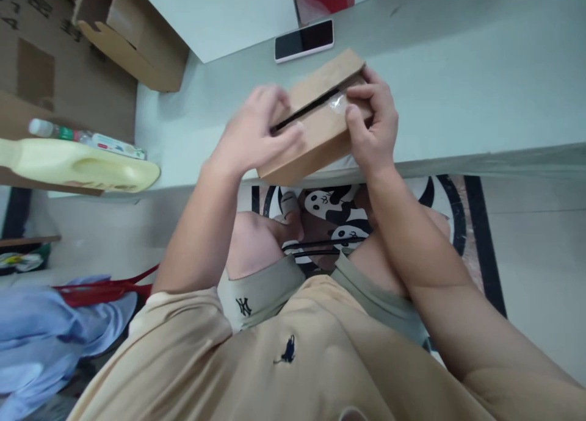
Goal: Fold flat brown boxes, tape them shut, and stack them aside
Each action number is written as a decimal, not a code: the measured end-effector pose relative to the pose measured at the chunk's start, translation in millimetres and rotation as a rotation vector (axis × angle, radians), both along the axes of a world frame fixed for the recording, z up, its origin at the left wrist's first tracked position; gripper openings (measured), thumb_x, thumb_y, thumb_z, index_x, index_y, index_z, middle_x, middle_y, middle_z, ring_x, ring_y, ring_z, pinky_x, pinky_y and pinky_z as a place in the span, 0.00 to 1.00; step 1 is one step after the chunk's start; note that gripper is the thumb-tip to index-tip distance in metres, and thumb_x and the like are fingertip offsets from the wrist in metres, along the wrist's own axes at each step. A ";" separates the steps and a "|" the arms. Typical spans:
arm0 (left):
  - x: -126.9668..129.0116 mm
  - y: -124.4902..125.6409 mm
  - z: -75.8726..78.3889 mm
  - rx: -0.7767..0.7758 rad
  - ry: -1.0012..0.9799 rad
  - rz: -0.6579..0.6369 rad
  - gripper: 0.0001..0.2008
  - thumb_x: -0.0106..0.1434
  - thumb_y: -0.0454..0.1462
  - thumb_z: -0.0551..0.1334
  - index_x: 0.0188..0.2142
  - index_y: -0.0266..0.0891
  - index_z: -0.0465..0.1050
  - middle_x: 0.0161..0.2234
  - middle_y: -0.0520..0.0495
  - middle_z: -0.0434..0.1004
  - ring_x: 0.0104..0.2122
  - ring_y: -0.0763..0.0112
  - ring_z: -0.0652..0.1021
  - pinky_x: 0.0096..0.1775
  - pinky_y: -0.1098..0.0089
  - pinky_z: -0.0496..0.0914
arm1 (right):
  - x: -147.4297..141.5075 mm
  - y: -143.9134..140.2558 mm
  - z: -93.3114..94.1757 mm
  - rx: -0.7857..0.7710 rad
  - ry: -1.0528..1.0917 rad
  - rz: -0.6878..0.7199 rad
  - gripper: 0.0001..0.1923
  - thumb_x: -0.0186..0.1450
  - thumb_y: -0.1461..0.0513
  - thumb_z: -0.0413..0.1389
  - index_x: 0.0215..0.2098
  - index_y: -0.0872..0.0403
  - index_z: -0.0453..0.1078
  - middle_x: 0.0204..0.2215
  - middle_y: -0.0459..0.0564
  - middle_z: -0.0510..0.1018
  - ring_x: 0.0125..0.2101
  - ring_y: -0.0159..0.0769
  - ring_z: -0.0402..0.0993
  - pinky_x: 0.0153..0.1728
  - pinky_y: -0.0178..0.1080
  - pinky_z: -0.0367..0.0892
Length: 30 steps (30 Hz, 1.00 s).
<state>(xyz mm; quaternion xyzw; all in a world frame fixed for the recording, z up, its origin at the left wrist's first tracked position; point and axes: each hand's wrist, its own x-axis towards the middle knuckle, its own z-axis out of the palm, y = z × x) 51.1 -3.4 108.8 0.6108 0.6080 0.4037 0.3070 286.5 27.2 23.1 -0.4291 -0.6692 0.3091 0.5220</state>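
Both hands [249, 131] [379, 125] on box [315, 131] (“NY” shorts [270, 287])

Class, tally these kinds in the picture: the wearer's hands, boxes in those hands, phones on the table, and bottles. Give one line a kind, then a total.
Hands: 2 (left hand, right hand)
Held box: 1
Phone: 1
Bottles: 2 (yellow bottle, white-capped bottle)
Total: 6
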 end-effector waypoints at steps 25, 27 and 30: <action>23.4 11.5 -23.0 0.091 0.299 -0.157 0.33 0.38 0.41 0.77 0.47 0.57 0.79 0.56 0.44 0.72 0.61 0.35 0.64 0.63 0.45 0.59 | -4.9 2.1 -5.9 -0.046 0.025 0.030 0.16 0.75 0.49 0.44 0.54 0.43 0.66 0.64 0.48 0.68 0.73 0.44 0.50 0.70 0.56 0.57; 25.4 5.4 -17.0 0.048 0.345 -0.146 0.31 0.39 0.42 0.77 0.47 0.54 0.80 0.58 0.44 0.70 0.63 0.34 0.63 0.65 0.46 0.57 | -9.3 1.4 -6.9 -0.055 0.065 0.046 0.16 0.75 0.50 0.44 0.54 0.42 0.67 0.65 0.47 0.66 0.74 0.44 0.47 0.70 0.58 0.56; 28.4 -3.9 -9.2 0.011 0.317 -0.066 0.28 0.44 0.46 0.77 0.47 0.50 0.79 0.59 0.41 0.70 0.65 0.36 0.63 0.66 0.48 0.56 | -13.6 -0.4 -7.2 -0.068 0.121 0.086 0.15 0.74 0.52 0.45 0.53 0.43 0.67 0.66 0.46 0.65 0.75 0.44 0.46 0.72 0.58 0.53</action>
